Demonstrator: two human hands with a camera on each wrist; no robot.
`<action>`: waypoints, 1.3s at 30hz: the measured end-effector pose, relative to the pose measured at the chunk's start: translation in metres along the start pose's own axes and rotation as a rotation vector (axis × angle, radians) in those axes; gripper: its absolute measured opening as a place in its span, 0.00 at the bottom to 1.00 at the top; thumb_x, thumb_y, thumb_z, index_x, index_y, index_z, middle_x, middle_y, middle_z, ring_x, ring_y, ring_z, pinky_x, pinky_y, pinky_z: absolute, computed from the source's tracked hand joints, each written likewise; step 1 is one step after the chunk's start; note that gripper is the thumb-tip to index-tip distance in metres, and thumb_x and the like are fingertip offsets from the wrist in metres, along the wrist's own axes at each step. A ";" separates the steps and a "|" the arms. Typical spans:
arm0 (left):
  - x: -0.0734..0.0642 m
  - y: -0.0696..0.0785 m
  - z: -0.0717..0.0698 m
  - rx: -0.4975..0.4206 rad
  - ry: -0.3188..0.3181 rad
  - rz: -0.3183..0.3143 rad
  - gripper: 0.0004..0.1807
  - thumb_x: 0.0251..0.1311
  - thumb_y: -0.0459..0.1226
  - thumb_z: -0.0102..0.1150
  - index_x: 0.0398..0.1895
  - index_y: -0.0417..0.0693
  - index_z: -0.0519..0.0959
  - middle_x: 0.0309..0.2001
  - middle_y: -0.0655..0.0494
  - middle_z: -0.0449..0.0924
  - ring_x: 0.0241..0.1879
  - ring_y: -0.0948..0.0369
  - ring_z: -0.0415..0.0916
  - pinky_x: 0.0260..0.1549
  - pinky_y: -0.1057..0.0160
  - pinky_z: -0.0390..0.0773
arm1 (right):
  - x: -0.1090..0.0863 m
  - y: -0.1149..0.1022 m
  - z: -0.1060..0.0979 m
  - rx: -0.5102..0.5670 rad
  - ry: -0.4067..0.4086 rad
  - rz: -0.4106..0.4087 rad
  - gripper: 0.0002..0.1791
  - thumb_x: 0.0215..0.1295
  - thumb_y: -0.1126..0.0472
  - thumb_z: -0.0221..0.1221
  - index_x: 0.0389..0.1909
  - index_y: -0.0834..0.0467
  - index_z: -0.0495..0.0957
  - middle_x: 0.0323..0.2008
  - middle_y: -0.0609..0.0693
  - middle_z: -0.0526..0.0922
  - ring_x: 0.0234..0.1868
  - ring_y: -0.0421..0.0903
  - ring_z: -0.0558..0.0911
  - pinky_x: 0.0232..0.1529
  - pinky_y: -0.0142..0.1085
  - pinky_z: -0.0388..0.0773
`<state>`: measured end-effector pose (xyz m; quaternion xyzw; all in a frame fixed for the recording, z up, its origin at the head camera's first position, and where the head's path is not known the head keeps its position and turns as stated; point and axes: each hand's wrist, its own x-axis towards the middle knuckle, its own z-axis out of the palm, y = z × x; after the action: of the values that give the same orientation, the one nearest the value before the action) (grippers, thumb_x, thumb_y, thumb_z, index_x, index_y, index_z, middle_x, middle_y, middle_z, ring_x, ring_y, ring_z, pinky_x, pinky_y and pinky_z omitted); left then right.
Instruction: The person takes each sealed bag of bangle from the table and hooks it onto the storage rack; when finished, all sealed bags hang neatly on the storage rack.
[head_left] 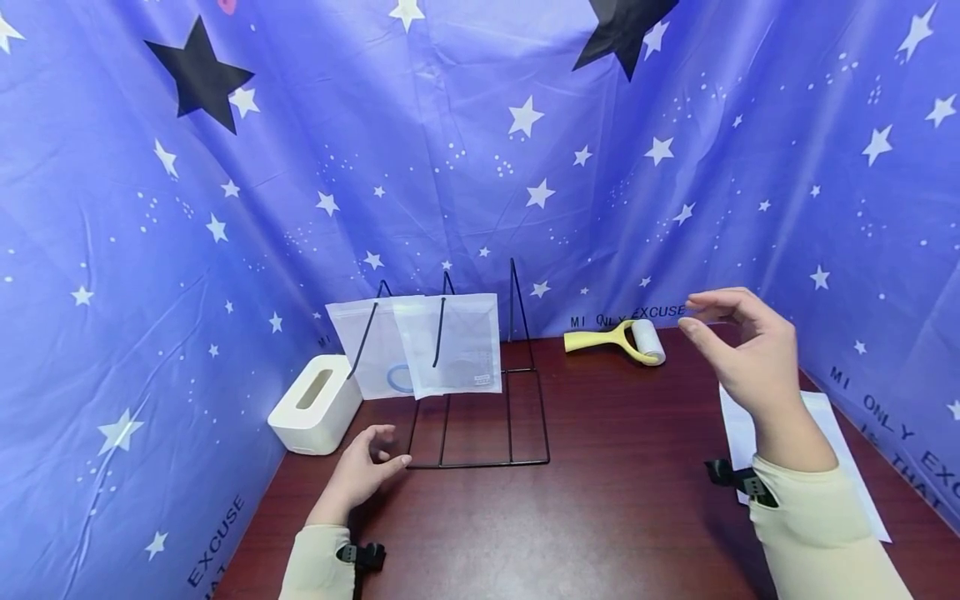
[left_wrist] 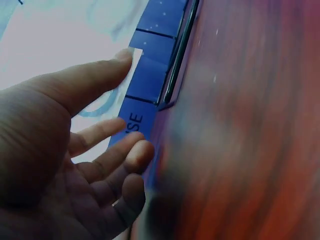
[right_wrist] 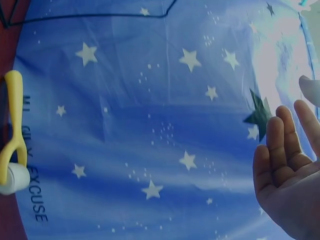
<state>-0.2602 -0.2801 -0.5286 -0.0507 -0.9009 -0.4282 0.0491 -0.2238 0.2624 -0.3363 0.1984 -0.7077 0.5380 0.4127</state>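
My left hand (head_left: 363,467) is low by the front left corner of a black wire rack (head_left: 480,465), fingers loosely bent, nothing in its grasp. Its thumb tip is right at the corner wire. Two translucent zip bags (head_left: 465,342) hang overlapping among the rack's uprights; a pale blue ring (head_left: 401,378) shows through the left one. In the left wrist view, the thumb and spread fingers overlap the pale bag (left_wrist: 60,45). My right hand (head_left: 750,354) is raised at the right, thumb and fingers apart with nothing between them. The right wrist view shows its relaxed fingers in front of the curtain.
A white tissue box (head_left: 300,425) stands left of the rack. Toward the back lies a yellow-handled lint roller (head_left: 600,339) with a white roll. White sheets (head_left: 825,417) lie under my right forearm. A blue star-printed curtain (head_left: 450,167) encloses the back and sides of the reddish-brown table (head_left: 585,517).
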 end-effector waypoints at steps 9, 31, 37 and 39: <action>0.001 -0.003 0.006 0.044 -0.018 0.013 0.38 0.53 0.45 0.82 0.66 0.41 0.77 0.51 0.51 0.84 0.38 0.60 0.76 0.38 0.60 0.76 | 0.001 0.020 -0.021 -0.053 0.037 0.085 0.17 0.60 0.79 0.68 0.51 0.74 0.82 0.42 0.48 0.87 0.40 0.38 0.84 0.46 0.25 0.77; 0.005 0.001 0.009 0.140 -0.058 0.020 0.34 0.50 0.42 0.83 0.61 0.41 0.82 0.41 0.57 0.80 0.33 0.62 0.72 0.37 0.59 0.74 | 0.000 0.083 -0.083 -0.249 0.011 0.323 0.16 0.66 0.65 0.71 0.54 0.60 0.86 0.36 0.32 0.86 0.36 0.29 0.83 0.41 0.18 0.74; 0.005 -0.001 0.010 0.158 -0.047 0.036 0.33 0.50 0.43 0.83 0.59 0.42 0.83 0.40 0.58 0.80 0.32 0.62 0.72 0.36 0.59 0.74 | -0.005 0.099 -0.103 -0.307 -0.026 0.423 0.15 0.66 0.59 0.72 0.53 0.51 0.86 0.34 0.26 0.84 0.35 0.27 0.80 0.34 0.18 0.72; 0.005 -0.002 0.011 0.168 -0.044 0.041 0.32 0.50 0.43 0.83 0.59 0.43 0.83 0.40 0.59 0.80 0.32 0.62 0.72 0.36 0.59 0.74 | -0.006 0.104 -0.110 -0.309 -0.031 0.449 0.14 0.67 0.58 0.72 0.52 0.49 0.86 0.34 0.25 0.84 0.35 0.27 0.80 0.33 0.18 0.72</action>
<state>-0.2662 -0.2727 -0.5359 -0.0743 -0.9334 -0.3486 0.0424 -0.2548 0.3985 -0.3946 -0.0205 -0.8139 0.4986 0.2976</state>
